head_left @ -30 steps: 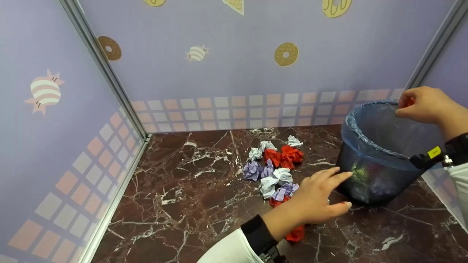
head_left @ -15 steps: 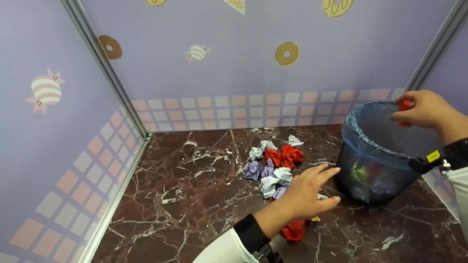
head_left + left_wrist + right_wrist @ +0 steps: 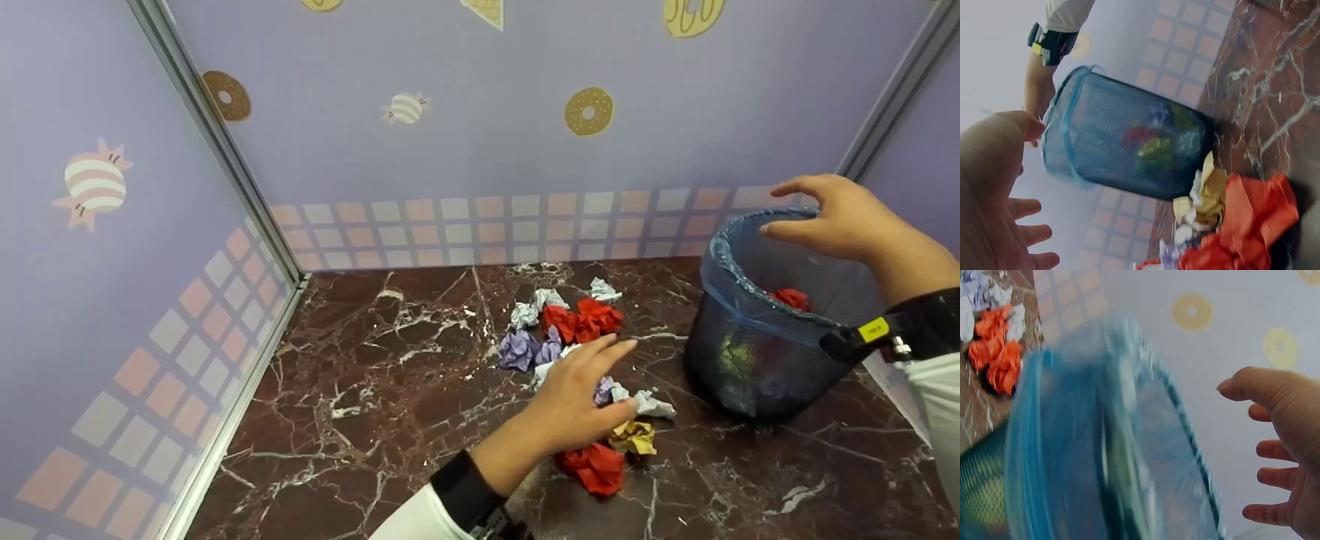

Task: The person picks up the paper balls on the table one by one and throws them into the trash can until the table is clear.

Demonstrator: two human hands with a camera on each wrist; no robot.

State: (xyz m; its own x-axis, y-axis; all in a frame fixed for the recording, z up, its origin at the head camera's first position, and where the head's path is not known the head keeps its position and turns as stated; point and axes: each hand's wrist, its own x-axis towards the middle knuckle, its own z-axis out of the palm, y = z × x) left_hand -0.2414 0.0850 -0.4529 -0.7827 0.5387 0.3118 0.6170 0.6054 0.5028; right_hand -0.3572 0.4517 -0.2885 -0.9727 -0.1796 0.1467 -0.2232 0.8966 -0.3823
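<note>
Head view: the right hand (image 3: 840,214) hangs spread and empty over the bin (image 3: 757,375), where a red ball (image 3: 789,298) sits. The left hand (image 3: 574,394), fingers loose, hovers over the paper balls (image 3: 559,334). A careless swipe might scatter them or bump the bin.

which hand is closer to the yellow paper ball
Left. The left hand hovers open just beside the yellow paper ball, while the right hand is up over the mesh bin, well apart from it.
</note>
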